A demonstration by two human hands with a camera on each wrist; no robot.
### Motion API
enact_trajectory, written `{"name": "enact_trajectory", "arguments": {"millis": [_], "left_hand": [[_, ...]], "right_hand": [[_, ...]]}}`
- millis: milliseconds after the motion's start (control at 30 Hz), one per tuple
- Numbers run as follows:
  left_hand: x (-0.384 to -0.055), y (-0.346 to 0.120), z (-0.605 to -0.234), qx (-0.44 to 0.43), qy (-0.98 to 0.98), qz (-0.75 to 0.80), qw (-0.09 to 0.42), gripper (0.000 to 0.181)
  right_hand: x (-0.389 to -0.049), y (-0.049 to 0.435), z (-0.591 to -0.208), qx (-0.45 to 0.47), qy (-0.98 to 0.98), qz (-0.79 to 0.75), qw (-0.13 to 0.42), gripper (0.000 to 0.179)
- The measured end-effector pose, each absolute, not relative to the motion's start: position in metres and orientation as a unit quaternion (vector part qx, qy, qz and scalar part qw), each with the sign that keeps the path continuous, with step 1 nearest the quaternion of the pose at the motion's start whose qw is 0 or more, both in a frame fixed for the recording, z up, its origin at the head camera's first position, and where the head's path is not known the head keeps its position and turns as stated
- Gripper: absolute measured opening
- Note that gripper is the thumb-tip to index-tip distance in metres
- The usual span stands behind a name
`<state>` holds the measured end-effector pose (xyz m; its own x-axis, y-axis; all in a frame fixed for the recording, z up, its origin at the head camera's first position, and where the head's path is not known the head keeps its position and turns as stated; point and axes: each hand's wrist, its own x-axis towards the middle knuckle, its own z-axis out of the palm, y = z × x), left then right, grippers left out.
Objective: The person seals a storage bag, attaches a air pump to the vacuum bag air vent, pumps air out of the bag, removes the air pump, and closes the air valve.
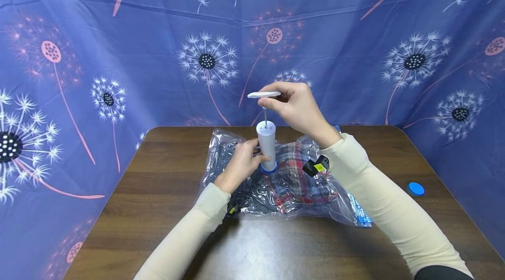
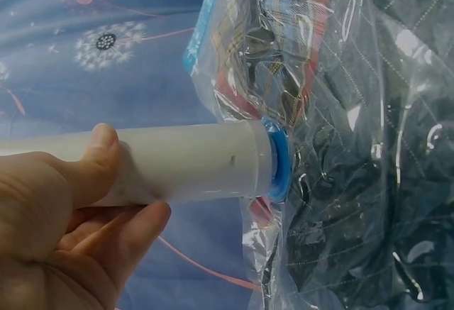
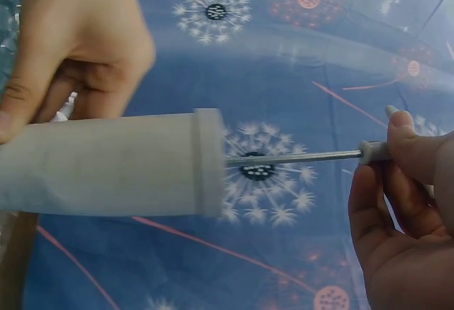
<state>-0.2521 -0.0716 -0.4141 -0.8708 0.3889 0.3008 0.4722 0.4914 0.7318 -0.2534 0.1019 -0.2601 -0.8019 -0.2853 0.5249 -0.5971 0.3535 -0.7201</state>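
Blue curtain (image 1: 158, 74) printed with dandelions is hanging behind the brown desk (image 1: 158, 175), and near the middle of the far edge a clear plastic bag (image 1: 252, 204) is lying, plaid cloth (image 1: 301, 170) and dark quilted cloth (image 2: 362, 203) showing through. Rising from it, a white pump (image 1: 266, 144) is standing roughly upright, its foot at a blue valve (image 2: 279, 159). Both hands are busy! Over by the right edge, a blue cap (image 1: 416, 189) is lying alone.

Now the danger: that foot is relying on soft, crinkled footing, so a sideways pull up top could be tipping the pump and breaking its contact with the valve. Quite how squarely the two are meeting, I can't tell from these angles. And a careless stroke, pushed off-line, could be straining the thin rod (image 1: 265, 115), which is showing bare above the pump's top.

As for the grip, the left hand (image 1: 244, 161) is clamping the pump's lower half, thumb on one side and fingers round the other, leaving the upper half clear above. Higher up, the right hand (image 1: 293, 104) is pinching the handle (image 1: 256, 95) between thumb and fingers, one end poking out past them.
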Motion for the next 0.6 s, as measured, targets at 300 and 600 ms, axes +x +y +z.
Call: {"name": "enact_trajectory", "arguments": {"millis": [300,600], "left_hand": [[-0.252,-0.073,-0.415,-0.249,-0.864,-0.434,0.055,0.045],[-0.253,-0.074,-0.418,-0.250,-0.863,-0.432,0.070,0.044]], "right_hand": [[-0.255,0.103,-0.291,0.270,-0.818,0.494,0.121,0.017],[-0.254,0.104,-0.312,0.258,-0.840,0.465,0.107,0.014]]}}
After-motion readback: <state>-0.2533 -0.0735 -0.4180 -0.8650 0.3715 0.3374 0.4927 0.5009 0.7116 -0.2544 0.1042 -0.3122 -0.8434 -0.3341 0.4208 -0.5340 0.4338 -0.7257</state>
